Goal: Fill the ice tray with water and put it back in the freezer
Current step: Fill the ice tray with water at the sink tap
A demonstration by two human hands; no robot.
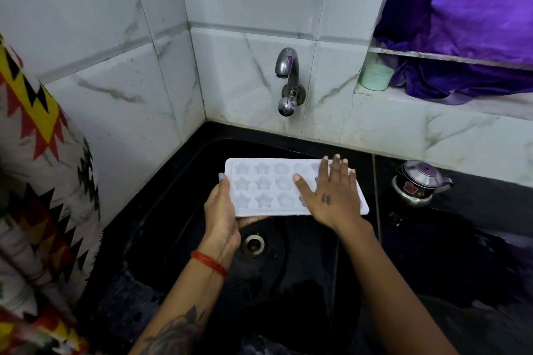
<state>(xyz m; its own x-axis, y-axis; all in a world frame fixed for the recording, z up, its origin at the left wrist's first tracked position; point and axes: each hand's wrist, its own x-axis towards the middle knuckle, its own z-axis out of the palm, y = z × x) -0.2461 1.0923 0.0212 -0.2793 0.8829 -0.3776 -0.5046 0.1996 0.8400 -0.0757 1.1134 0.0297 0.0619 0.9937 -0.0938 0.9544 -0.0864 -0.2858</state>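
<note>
A white ice tray (261,186) with star and flower moulds is held level above the black sink (178,179). My left hand (222,216) grips its left end, thumb on the rim and fingers underneath. Spread flat, my right hand (328,196) lies on the tray's right half and hides the moulds there. A chrome tap (287,66) juts from the tiled wall above the tray; no water runs from it. I cannot tell whether the moulds hold water.
The drain (253,243) lies under the tray. A small steel kettle (418,181) stands on the black counter at right. A pale green cup (376,76) and purple cloth (473,26) fill the wall niche. A patterned cloth (37,181) hangs at the left edge.
</note>
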